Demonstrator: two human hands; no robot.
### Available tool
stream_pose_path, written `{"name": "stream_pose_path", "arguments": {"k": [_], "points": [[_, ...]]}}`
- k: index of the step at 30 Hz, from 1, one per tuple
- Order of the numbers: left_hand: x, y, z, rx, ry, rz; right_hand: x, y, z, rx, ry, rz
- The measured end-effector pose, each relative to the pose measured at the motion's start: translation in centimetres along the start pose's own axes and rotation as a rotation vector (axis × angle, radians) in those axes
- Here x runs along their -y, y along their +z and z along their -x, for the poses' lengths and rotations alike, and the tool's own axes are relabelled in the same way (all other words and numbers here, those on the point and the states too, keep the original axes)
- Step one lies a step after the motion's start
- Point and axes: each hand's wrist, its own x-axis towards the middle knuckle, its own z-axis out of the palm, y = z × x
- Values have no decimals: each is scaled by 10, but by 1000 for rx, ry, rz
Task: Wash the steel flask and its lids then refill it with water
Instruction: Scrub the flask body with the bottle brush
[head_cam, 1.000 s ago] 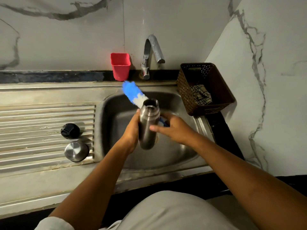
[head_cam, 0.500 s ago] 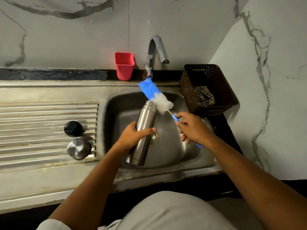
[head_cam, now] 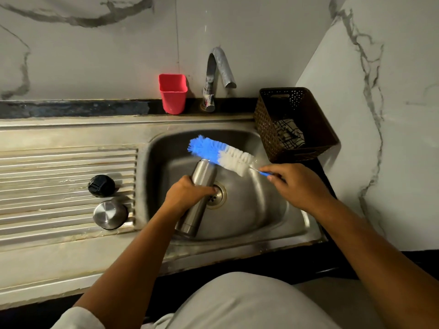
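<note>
The ribbed drainboard (head_cam: pixel 47 167) carries a black lid (head_cam: pixel 101 185) and steel lid (head_cam: pixel 110 214).

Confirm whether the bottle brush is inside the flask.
No, the bottle brush lies wholly outside, its bristles across the mouth of the flask.

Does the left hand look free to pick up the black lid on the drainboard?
Probably not yet: the left hand grips the steel flask over the sink. Nothing lies between it and the black lid, so the way looks open once the flask is released.
</note>
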Motion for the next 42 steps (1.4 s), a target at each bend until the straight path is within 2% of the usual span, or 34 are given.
{"name": "stream_pose_path", "arguments": {"k": [4, 8, 14, 19, 21, 25, 30, 33, 35, 37, 42], "points": [[-13, 12, 1, -1, 38, -138, 18, 7, -13, 11, -20, 62], [3, -9, -1, -65, -54, -146, 12, -23, -9, 25, 10, 134], [-27, 10, 12, -114, 191, -372, 36, -1, -26, 13, 2, 180], [-13, -9, 2, -259, 142, -493, 33, -41, -20, 62, 72, 216], [-13, -8, 4, -308, 179, -574, 39, -42, -20, 53, 67, 219], [-33, 18, 10, -303, 305, -637, 58, -16, -39, 44, 71, 255], [-11, 1, 2, -341, 206, -666, 53, -44, -32, 127, 131, 309], [-22, 11, 8, -329, 269, -695, 60, -31, -38, 120, 119, 340], [-32, 26, 14, -270, 307, -666, 63, -15, -48, 102, 124, 359], [-30, 28, 15, -213, 260, -541, 58, -11, -50, 81, 126, 316], [-11, -8, 6, -90, 121, -218, 9, -22, -25, 80, 132, 41]]}}
